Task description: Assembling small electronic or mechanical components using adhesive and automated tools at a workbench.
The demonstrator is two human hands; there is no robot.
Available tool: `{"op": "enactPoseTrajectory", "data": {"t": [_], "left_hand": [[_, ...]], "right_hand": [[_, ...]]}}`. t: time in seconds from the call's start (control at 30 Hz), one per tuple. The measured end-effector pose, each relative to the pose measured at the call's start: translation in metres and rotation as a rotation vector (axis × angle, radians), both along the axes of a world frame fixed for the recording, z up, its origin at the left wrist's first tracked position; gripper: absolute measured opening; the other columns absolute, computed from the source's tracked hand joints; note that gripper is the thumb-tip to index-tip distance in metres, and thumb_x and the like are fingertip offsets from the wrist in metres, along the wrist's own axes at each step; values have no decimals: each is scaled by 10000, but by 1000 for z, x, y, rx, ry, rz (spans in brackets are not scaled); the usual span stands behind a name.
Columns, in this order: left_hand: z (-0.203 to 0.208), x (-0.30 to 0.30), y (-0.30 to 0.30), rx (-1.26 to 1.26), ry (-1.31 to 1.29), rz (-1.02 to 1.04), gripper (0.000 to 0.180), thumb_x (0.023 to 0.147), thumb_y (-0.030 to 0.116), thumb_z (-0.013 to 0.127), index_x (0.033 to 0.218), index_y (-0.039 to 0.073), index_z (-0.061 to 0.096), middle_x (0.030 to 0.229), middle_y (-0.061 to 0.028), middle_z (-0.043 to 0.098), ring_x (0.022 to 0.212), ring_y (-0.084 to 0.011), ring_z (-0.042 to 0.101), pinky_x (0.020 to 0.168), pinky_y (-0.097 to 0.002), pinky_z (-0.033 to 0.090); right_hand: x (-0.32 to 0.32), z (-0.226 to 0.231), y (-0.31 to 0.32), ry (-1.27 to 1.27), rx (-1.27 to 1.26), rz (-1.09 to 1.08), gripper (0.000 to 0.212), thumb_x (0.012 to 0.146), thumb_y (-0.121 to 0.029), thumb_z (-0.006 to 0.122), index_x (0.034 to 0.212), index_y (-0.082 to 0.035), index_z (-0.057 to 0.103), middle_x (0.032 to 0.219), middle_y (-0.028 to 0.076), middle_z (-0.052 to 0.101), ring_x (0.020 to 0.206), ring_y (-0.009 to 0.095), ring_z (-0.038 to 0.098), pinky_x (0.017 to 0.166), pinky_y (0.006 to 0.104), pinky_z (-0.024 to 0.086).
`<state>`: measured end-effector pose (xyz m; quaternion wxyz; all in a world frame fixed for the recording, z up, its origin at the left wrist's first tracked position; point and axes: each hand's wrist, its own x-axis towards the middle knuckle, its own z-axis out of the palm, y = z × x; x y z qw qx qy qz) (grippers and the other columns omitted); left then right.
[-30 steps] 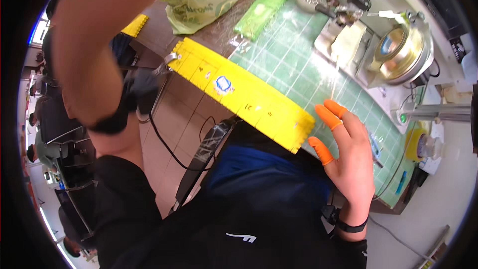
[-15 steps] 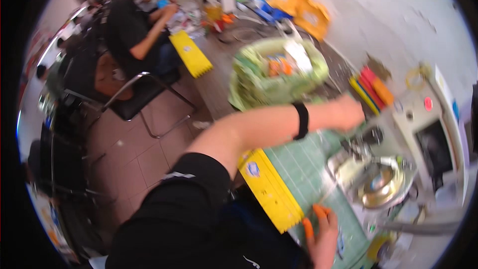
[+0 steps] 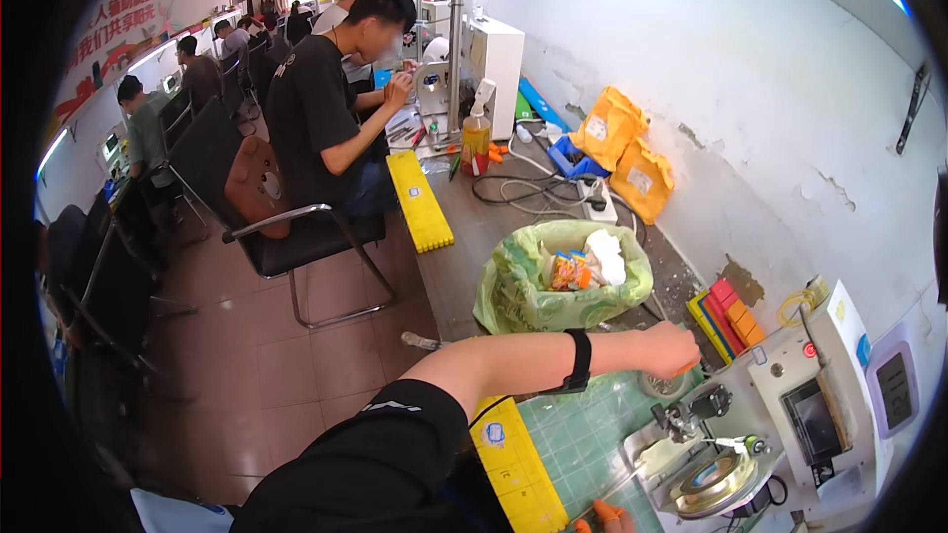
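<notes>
L hand (image 3: 668, 347) over bowl (image 3: 660, 387), prob. kept by far edge of gridded mat (image 3: 573, 434) for reach. R hand (image 3: 613, 519) nr mat; can't tell either grip.

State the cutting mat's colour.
The cutting mat is green with pale gridlines, best in the head view.

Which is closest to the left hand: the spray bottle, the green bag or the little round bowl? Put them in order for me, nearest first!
1. Bowl: right at the left hand, just below it in the head view.
2. Green bag: up and to the left.
3. Spray bottle: farthest, higher up and further left.
</notes>
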<state>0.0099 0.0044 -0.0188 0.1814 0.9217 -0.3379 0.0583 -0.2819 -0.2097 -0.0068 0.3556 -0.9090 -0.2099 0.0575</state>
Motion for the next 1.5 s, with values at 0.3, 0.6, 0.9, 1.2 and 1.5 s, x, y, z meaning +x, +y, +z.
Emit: {"op": "enactPoseTrajectory", "data": {"t": [0.3, 0.6, 0.9, 1.2, 1.5], "left_hand": [[-13, 4, -6, -7, -27, -33, 203, 768, 85, 661, 958, 43, 603, 758, -174, 684, 744, -417, 695, 616, -527, 535], [-20, 1, 1, -77, -3, -68, 169, 722, 35, 677, 881, 87, 660, 798, -127, 698, 808, -367, 711, 666, -474, 548], [-2, -4, 3, -96, 88, -27, 100, 723, 55, 691, 807, 91, 650, 805, -107, 685, 791, -337, 699, 640, -466, 542], [6, -5, 8, -125, 185, -51, 52, 701, 79, 734, 753, 84, 732, 746, -98, 709, 771, -315, 712, 662, -440, 552], [-1, -7, 15, -57, -10, -122, 95, 732, 127, 744, 819, 90, 740, 899, -98, 705, 816, -333, 708, 693, -448, 561]], "right_hand": [[9, -13, -6, 1, -6, 29, 307, 942, -102, 685, 1235, -15, 656, 1151, 231, 662, 1020, 420, 656, 882, 441, 535], [9, -31, -12, -22, 33, 47, 272, 953, -107, 675, 1206, -10, 647, 1101, 231, 657, 989, 420, 647, 870, 448, 528], [5, -26, -10, -71, 62, 52, 295, 957, -116, 674, 1230, -9, 639, 1125, 249, 655, 1005, 435, 646, 869, 450, 530], [1, -25, -11, -44, 104, 34, 279, 955, -112, 679, 1207, 1, 642, 1110, 240, 656, 981, 412, 653, 863, 436, 532], [0, -23, -13, -35, 106, 16, 280, 950, -121, 688, 1203, -6, 648, 1128, 234, 669, 986, 415, 658, 860, 443, 533]]}}
